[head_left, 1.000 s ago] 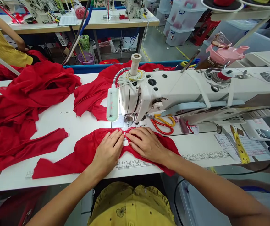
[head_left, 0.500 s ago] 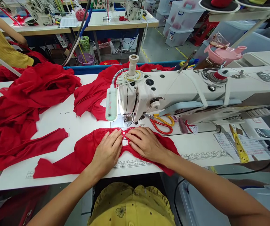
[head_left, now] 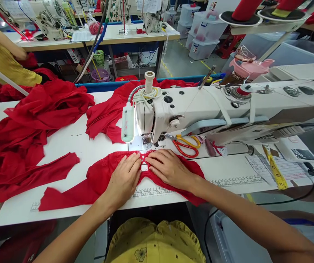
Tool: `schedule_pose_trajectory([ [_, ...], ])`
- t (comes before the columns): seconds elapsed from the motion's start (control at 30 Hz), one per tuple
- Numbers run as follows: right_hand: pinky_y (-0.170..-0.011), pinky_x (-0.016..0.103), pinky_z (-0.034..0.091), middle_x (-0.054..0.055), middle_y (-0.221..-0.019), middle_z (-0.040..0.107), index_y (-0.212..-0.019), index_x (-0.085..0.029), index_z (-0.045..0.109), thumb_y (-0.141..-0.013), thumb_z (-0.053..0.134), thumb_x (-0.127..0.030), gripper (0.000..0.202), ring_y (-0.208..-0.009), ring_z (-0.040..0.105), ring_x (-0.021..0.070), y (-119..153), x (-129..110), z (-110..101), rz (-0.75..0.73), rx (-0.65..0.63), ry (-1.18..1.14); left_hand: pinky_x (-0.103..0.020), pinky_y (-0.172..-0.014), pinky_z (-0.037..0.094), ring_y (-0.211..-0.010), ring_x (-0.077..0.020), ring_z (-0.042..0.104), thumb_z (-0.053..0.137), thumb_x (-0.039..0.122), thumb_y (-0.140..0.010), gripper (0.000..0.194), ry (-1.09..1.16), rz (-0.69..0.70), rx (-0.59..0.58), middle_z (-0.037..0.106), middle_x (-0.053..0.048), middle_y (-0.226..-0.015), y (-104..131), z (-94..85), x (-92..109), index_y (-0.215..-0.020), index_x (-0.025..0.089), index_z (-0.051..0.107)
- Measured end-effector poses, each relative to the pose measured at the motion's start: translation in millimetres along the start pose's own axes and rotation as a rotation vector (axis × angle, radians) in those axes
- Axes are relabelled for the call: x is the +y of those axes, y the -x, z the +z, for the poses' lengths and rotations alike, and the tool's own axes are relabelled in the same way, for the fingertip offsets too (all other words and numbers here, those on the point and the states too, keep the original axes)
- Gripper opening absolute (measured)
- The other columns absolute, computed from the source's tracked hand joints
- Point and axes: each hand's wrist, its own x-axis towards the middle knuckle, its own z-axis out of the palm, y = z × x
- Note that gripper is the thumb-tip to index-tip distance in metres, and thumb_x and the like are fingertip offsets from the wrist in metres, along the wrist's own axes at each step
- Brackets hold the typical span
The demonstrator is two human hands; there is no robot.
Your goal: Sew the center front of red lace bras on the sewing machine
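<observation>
A red garment piece [head_left: 91, 182] lies spread on the white sewing table, with crossed straps and a small gap at its middle. My left hand [head_left: 126, 175] rests flat on it just left of the crossed straps, fingers stretched out. On the other side of the gap, my right hand [head_left: 170, 168] presses flat on the cloth, its fingers also extended. Just beyond the cloth stands the sewing machine [head_left: 167, 113], its presser foot [head_left: 146, 140] close past my fingertips. Scissors [head_left: 185, 144] with orange and yellow handles lie to the right of the foot.
A heap of red fabric [head_left: 44, 109] covers the table's left side, and more red cloth [head_left: 104, 117] lies behind the machine head. A yellow tape measure [head_left: 275, 168] and papers [head_left: 258, 170] are at the right. Another person's arm [head_left: 3, 34] shows at far left.
The camera view has shifted slightly, so the background sits lower and the machine a little further left. Both hands stay in the same place on the red garment piece.
</observation>
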Motion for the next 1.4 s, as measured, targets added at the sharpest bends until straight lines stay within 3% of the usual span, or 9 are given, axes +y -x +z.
schedule_pose_trajectory([
  [0.17, -0.088, 0.042, 0.045, 0.009, -0.111, 0.069, -0.114, -0.018, 0.067, -0.101, 0.049, -0.020, 0.023, -0.098, 0.059, 0.0242, -7, -1, -14, 0.049, 0.115, 0.033, -0.043, -0.093, 0.055, -0.108, -0.0246, 0.064, 0.048, 0.018, -0.100, 0.019, 0.049, -0.021, 0.062, 0.069, -0.011, -0.117, -19, -22.3, -1, -0.109, 0.016, 0.064],
  [0.3, -0.088, 0.040, 0.046, 0.009, -0.111, 0.069, -0.114, -0.018, 0.067, -0.100, 0.048, -0.017, 0.024, -0.101, 0.060, 0.0236, -8, -7, -11, 0.025, 0.074, -0.009, -0.038, -0.083, 0.056, -0.093, -0.0219, 0.065, 0.046, 0.017, -0.101, 0.021, 0.027, 0.025, 0.085, 0.071, -0.009, -0.102, -30, -24.1, -5, -0.099, 0.017, 0.067],
  [0.43, -0.093, 0.041, 0.046, 0.009, -0.118, 0.070, -0.119, -0.018, 0.066, -0.101, 0.047, -0.017, 0.026, -0.110, 0.060, 0.0237, -2, -5, -1, -0.024, 0.031, 0.024, -0.041, -0.090, 0.056, -0.104, -0.0251, 0.066, 0.046, 0.012, -0.099, 0.023, -0.067, 0.135, 0.079, 0.071, -0.012, -0.114, -21, -9.6, -10, -0.108, 0.014, 0.067],
  [0.6, -0.097, 0.042, 0.046, 0.009, -0.127, 0.068, -0.128, -0.019, 0.062, -0.101, 0.047, -0.017, 0.031, -0.119, 0.058, 0.0241, 6, 3, 4, -0.014, 0.009, -0.002, -0.045, -0.098, 0.056, -0.115, -0.0268, 0.065, 0.046, 0.012, -0.100, 0.029, -0.061, 0.151, 0.131, 0.068, -0.013, -0.127, -6, 1.5, -17, -0.124, 0.014, 0.062],
  [1.07, -0.097, 0.043, 0.046, 0.008, -0.129, 0.068, -0.128, -0.018, 0.061, -0.100, 0.048, -0.016, 0.031, -0.120, 0.058, 0.0245, 9, 6, 5, -0.003, 0.019, -0.036, -0.044, -0.095, 0.057, -0.112, -0.0263, 0.066, 0.050, 0.013, -0.099, 0.025, -0.007, 0.140, 0.171, 0.070, -0.013, -0.122, -10, 0.7, -18, -0.121, 0.014, 0.061],
  [1.4, -0.098, 0.042, 0.045, 0.008, -0.129, 0.067, -0.127, -0.019, 0.061, -0.100, 0.047, -0.015, 0.031, -0.119, 0.058, 0.0236, 8, 6, 6, 0.010, 0.028, -0.032, -0.043, -0.095, 0.055, -0.114, -0.0259, 0.064, 0.050, 0.012, -0.099, 0.027, 0.036, 0.116, 0.109, 0.068, -0.013, -0.124, -10, -1.4, -18, -0.125, 0.012, 0.058],
])
